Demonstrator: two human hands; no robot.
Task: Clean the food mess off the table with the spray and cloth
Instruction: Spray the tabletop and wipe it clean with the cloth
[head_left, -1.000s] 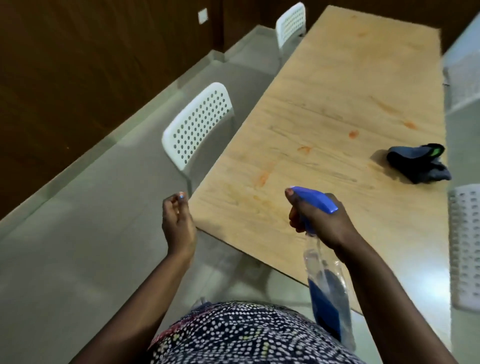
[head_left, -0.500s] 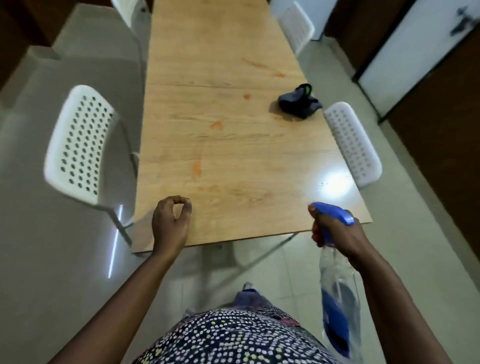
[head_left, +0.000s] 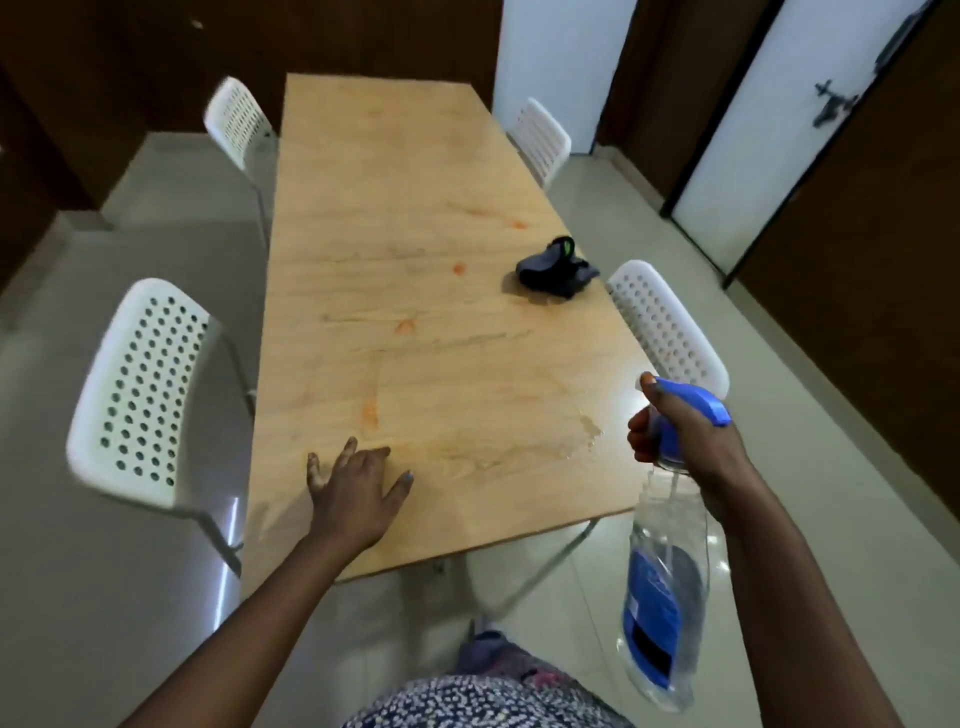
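- Your left hand lies flat on the near end of the wooden table, fingers spread and straight, grasping nothing, the forearm reaching in from the lower left.
- Your right hand clenches the blue trigger head of the spray bottle, held just off the table's near right corner, index finger over the top of the head.
- The bottle hangs near upright, long axis vertical, clear body and blue label below your fist, nozzle aimed away from you, toward the table's far end.
- A wet patch glistens on the wood just left of the nozzle.
- Orange food smears dot the middle of the table.
- The dark cloth sits bunched near the right edge, well apart from both hands.
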